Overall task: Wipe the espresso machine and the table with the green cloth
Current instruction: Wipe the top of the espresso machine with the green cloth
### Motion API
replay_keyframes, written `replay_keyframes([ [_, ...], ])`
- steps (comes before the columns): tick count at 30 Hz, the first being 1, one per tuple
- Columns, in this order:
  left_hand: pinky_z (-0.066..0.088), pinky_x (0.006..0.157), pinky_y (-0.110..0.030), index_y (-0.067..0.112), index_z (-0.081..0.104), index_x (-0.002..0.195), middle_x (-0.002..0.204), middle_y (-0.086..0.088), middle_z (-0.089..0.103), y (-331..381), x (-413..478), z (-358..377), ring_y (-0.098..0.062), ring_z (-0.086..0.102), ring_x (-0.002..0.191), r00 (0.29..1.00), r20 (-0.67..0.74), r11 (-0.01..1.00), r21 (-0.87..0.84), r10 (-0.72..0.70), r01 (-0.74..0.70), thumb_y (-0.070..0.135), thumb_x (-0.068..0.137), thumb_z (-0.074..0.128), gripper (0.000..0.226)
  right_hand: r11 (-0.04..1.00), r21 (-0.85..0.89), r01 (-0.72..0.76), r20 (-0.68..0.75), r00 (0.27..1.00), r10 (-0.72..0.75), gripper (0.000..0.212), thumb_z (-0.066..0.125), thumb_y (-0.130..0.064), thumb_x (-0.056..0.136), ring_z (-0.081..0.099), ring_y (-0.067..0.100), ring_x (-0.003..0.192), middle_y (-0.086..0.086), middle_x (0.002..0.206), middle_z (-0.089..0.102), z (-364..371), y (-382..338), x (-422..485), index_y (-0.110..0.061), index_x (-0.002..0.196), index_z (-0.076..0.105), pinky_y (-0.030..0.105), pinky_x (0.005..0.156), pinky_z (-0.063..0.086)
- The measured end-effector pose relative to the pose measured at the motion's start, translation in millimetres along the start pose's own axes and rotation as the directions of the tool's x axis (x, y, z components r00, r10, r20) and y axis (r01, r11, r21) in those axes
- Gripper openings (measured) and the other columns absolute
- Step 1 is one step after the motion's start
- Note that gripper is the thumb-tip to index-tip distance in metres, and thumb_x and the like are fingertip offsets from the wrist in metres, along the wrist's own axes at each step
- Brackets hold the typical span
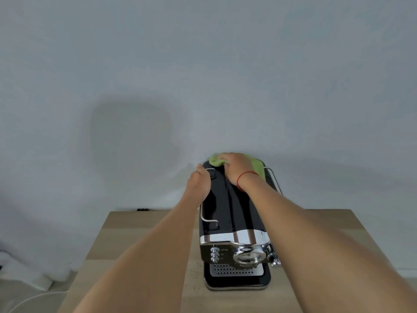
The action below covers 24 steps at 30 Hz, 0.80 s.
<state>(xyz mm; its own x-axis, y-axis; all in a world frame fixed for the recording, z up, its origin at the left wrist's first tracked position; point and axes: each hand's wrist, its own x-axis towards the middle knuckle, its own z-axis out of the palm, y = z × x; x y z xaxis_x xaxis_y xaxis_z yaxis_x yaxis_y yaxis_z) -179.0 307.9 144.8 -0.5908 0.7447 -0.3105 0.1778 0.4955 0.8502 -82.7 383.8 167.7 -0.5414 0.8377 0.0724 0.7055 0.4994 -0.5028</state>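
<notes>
Toward the far edge of the tabletop [135, 245], the right hand [237, 168] curls over the green cloth [257, 168] on the rear top of the espresso machine [225, 211] while the left hand [199, 186] grips its side rail [202, 214], and the machine's front and the tabletop seem still unwiped.

On my feed the green cloth [257, 166] is a light, yellowish lime with a fine knobbly texture. The espresso machine [225, 211] is glossy black on top, and I see a bright chrome band across its front edge with brownish stripes reflected in it. Its drip grate [234, 270] is silver, dotted with even rows of small dark holes. The bench [140, 233] is pale wood in lighter and darker strips. A thin red thread [245, 176] rings my right wrist. The wall [203, 64] is flat grey-white.
</notes>
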Motion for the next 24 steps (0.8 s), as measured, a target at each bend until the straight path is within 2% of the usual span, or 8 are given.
replay_keyframes([
  [4, 0.029, 0.113, -0.042, 0.0, 0.039, 0.141, 0.141, -0.023, 0.046, -1.0, 2.3, -0.9, -0.034, 0.042, 0.132, 1.0, -0.01, 1.0, -0.014, -0.009, 0.009, 0.038, 0.102, 0.01, 0.062, 0.985, 0.174, 0.023, 0.158, 0.986, -0.051, 0.036, 0.043, -0.007, 0.094, 0.056, 0.021, 0.116, 0.002, 0.125, 0.063, 4.3, -22.0, -1.7, -0.022, 0.119, 0.063, 0.023, 0.098, 0.04],
  [9, 0.027, 0.112, -0.038, -0.001, 0.041, 0.139, 0.144, -0.021, 0.043, 1.2, -3.9, -1.8, -0.033, 0.039, 0.133, 1.0, -0.031, 1.0, -0.03, -0.003, 0.002, 0.03, 0.102, 0.011, 0.056, 0.877, 0.481, 0.006, -0.022, 1.0, 0.006, 0.035, 0.043, -0.007, 0.095, 0.055, 0.016, 0.116, -0.001, 0.122, 0.061, -18.0, -24.5, -21.0, -0.016, 0.124, 0.06, 0.017, 0.091, 0.037],
  [12, 0.028, 0.108, -0.038, -0.001, 0.041, 0.137, 0.141, -0.02, 0.044, 1.0, -7.9, -2.0, -0.034, 0.04, 0.13, 0.999, -0.039, 1.0, -0.026, -0.016, 0.015, 0.027, 0.101, 0.014, 0.053, 0.896, 0.443, -0.029, -0.239, 0.96, 0.148, 0.035, 0.037, -0.007, 0.097, 0.057, 0.019, 0.113, 0.0, 0.126, 0.061, -33.8, -5.6, -14.7, -0.018, 0.123, 0.059, 0.018, 0.094, 0.037],
  [14, 0.03, 0.106, -0.039, -0.001, 0.043, 0.136, 0.137, -0.019, 0.047, 0.2, -6.9, -1.7, -0.033, 0.043, 0.126, 0.999, -0.029, 1.0, -0.018, -0.024, 0.023, 0.027, 0.1, 0.016, 0.053, 0.943, 0.317, -0.106, -0.208, 0.962, 0.178, 0.038, 0.033, -0.011, 0.097, 0.058, 0.023, 0.11, -0.002, 0.121, 0.064, -28.9, 10.9, -9.4, -0.028, 0.118, 0.06, 0.032, 0.105, 0.037],
  [17, 0.035, 0.105, -0.04, -0.001, 0.047, 0.132, 0.133, -0.02, 0.051, -1.1, 0.7, -0.6, -0.034, 0.048, 0.122, 0.999, -0.024, 0.999, -0.025, -0.028, 0.028, 0.028, 0.099, 0.017, 0.053, 0.981, -0.096, -0.167, -0.129, 0.98, 0.154, 0.045, 0.031, -0.008, 0.093, 0.058, 0.026, 0.107, -0.002, 0.106, 0.068, -0.7, 16.1, -8.7, -0.037, 0.118, 0.056, 0.045, 0.106, 0.029],
  [19, 0.038, 0.104, -0.039, -0.001, 0.048, 0.131, 0.132, -0.02, 0.052, -1.2, 2.9, -0.4, -0.033, 0.049, 0.12, 1.0, -0.014, 0.999, -0.04, -0.028, 0.027, 0.026, 0.098, 0.018, 0.052, 0.991, -0.038, -0.127, -0.177, 0.977, 0.118, 0.04, 0.034, -0.008, 0.095, 0.061, 0.029, 0.094, 0.003, 0.089, 0.066, 7.6, 11.8, -10.4, -0.029, 0.122, 0.054, 0.044, 0.1, 0.039],
  [21, 0.037, 0.103, -0.037, -0.002, 0.048, 0.131, 0.132, -0.02, 0.052, -0.4, 1.1, -0.2, -0.033, 0.049, 0.121, 1.0, -0.004, 0.999, -0.051, -0.013, 0.012, 0.02, 0.099, 0.018, 0.049, 0.984, 0.167, -0.066, -0.18, 0.979, 0.096, 0.033, 0.034, -0.014, 0.099, 0.06, 0.029, 0.083, 0.008, 0.08, 0.061, 5.4, 10.9, -17.1, -0.022, 0.125, 0.053, 0.034, 0.085, 0.047],
  [24, 0.036, 0.101, -0.036, -0.003, 0.048, 0.13, 0.134, -0.021, 0.051, 3.4, -8.0, -2.2, -0.034, 0.048, 0.123, 0.999, -0.029, 0.998, -0.055, 0.026, -0.028, 0.018, 0.1, 0.02, 0.046, 0.943, 0.333, 0.01, -0.116, 0.993, 0.03, 0.032, 0.04, -0.014, 0.099, 0.059, 0.026, 0.101, 0.012, 0.108, 0.065, -2.5, 5.6, -43.4, -0.016, 0.127, 0.055, 0.021, 0.083, 0.039],
])
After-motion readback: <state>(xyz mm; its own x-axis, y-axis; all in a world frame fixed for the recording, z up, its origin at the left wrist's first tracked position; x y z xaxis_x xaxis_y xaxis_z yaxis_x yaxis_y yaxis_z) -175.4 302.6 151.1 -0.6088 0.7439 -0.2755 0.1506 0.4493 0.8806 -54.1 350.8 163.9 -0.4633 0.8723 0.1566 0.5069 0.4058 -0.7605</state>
